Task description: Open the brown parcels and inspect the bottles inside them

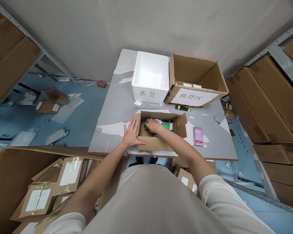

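An open cardboard box (156, 143) lies near the front edge of the grey table, its flaps folded out. My left hand (131, 134) rests on the left end of this box with its fingers spread. Inside the box, my right hand (152, 125) is closed around the left part of a green item (165, 125), which has a white part at its right end. My fingertips there are partly hidden. To the right of the box lies a small pink packet (198, 136). A black and yellow cutter (183, 108) lies behind the box.
A white foam box (150, 92) and a large cardboard box (197, 97) with a paper label stand at the back of the table. Front left, a big carton (46, 151) holds several parcels. Shelves with cartons (266, 100) flank the right side.
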A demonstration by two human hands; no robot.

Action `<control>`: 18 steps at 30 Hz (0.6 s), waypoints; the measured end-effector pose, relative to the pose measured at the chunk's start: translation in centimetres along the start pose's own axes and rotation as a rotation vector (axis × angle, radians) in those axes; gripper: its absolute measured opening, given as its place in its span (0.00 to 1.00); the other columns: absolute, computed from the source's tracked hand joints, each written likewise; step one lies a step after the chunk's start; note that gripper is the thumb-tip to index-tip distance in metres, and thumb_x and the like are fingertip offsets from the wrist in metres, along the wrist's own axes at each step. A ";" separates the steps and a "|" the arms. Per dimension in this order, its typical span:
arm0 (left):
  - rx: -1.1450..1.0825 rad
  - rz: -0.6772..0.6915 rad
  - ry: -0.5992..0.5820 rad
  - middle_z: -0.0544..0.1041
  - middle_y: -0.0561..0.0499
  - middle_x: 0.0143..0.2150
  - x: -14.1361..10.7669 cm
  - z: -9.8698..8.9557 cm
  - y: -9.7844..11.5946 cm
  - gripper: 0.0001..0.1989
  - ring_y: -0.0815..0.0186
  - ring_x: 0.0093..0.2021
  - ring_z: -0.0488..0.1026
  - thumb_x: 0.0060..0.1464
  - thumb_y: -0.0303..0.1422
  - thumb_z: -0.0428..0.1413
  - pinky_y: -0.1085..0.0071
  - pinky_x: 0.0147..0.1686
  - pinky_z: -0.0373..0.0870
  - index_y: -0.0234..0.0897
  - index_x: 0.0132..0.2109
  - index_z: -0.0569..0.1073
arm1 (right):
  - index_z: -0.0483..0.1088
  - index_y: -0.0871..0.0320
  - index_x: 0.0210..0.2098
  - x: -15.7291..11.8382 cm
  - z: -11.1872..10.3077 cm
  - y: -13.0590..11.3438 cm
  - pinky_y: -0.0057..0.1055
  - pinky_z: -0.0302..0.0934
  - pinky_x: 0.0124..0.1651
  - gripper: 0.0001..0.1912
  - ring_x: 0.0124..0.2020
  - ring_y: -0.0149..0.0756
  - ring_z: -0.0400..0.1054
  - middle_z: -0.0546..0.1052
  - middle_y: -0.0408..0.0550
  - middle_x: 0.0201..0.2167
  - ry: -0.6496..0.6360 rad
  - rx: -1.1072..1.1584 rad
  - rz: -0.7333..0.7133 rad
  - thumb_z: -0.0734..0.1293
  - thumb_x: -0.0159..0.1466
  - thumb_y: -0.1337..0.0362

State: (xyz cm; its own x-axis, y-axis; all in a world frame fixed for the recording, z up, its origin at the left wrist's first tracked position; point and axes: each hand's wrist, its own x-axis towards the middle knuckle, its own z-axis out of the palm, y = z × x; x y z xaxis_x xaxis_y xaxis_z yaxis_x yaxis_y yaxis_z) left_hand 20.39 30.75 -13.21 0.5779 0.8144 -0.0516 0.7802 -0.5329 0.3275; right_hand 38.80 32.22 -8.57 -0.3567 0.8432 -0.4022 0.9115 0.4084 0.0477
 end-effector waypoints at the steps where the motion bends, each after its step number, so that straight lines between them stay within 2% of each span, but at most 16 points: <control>1: 0.036 0.010 0.000 0.40 0.31 0.70 -0.1 -0.3 0.2 0.66 0.40 0.69 0.35 0.33 0.62 0.58 0.37 0.60 0.34 0.31 0.69 0.38 | 0.68 0.60 0.50 1.4 0.7 0.0 0.41 0.63 0.50 0.15 0.51 0.41 0.66 0.70 0.53 0.52 -0.008 -0.010 0.009 0.64 0.64 0.63; 3: 0.098 0.035 -0.002 0.40 0.33 0.70 -0.4 -0.9 0.5 0.63 0.41 0.69 0.34 0.36 0.62 0.56 0.36 0.60 0.30 0.31 0.69 0.40 | 0.67 0.61 0.50 3.3 2.2 0.0 0.45 0.61 0.52 0.16 0.51 0.42 0.65 0.69 0.54 0.52 -0.019 -0.029 0.026 0.64 0.65 0.61; 5: 0.133 0.058 -0.009 0.41 0.34 0.70 -0.5 -1.3 0.7 0.61 0.42 0.69 0.35 0.39 0.62 0.54 0.38 0.61 0.28 0.30 0.69 0.41 | 0.68 0.61 0.50 4.2 3.2 -0.2 0.45 0.58 0.53 0.14 0.51 0.43 0.65 0.71 0.57 0.51 -0.011 -0.040 0.036 0.63 0.65 0.64; 7: 0.147 0.064 -0.026 0.41 0.34 0.70 -0.6 -1.6 0.9 0.60 0.44 0.70 0.36 0.40 0.62 0.53 0.42 0.63 0.29 0.29 0.69 0.40 | 0.70 0.62 0.48 4.7 3.8 -0.4 0.45 0.54 0.53 0.13 0.51 0.44 0.65 0.72 0.61 0.49 0.002 -0.047 0.038 0.61 0.65 0.69; 10: 0.156 0.042 -0.046 0.42 0.35 0.70 -0.6 -1.7 1.2 0.61 0.44 0.70 0.36 0.39 0.62 0.54 0.45 0.64 0.33 0.28 0.69 0.40 | 0.71 0.62 0.47 4.5 3.7 -0.5 0.45 0.53 0.53 0.14 0.48 0.46 0.66 0.73 0.63 0.46 0.013 -0.059 0.023 0.60 0.65 0.69; 12: 0.160 0.030 -0.045 0.42 0.35 0.70 -0.5 -1.7 1.4 0.61 0.44 0.70 0.37 0.39 0.62 0.54 0.46 0.64 0.35 0.28 0.69 0.40 | 0.69 0.61 0.50 3.8 3.2 -0.2 0.44 0.53 0.52 0.17 0.47 0.47 0.67 0.72 0.64 0.48 0.021 -0.068 0.007 0.65 0.61 0.65; 15: 0.165 0.024 -0.040 0.43 0.35 0.70 -0.4 -1.8 1.6 0.61 0.43 0.69 0.37 0.38 0.62 0.55 0.44 0.64 0.35 0.29 0.69 0.40 | 0.65 0.55 0.55 1.7 1.8 1.3 0.41 0.57 0.49 0.30 0.47 0.49 0.66 0.68 0.61 0.51 0.044 -0.064 -0.040 0.72 0.53 0.61; 18: 0.168 0.020 -0.036 0.43 0.34 0.70 -0.4 -1.8 1.7 0.61 0.42 0.69 0.38 0.38 0.62 0.54 0.42 0.63 0.36 0.29 0.69 0.40 | 0.63 0.52 0.57 -1.4 0.5 3.6 0.40 0.59 0.47 0.32 0.48 0.48 0.65 0.64 0.59 0.53 0.102 -0.005 -0.138 0.72 0.54 0.61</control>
State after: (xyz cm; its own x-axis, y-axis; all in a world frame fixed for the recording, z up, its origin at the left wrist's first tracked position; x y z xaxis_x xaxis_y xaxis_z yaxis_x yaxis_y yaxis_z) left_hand 21.09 29.91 -10.92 0.5998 0.7959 -0.0816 0.7956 -0.5825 0.1665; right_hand 42.72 32.29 -8.32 -0.4975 0.8100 -0.3105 0.8515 0.5243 0.0033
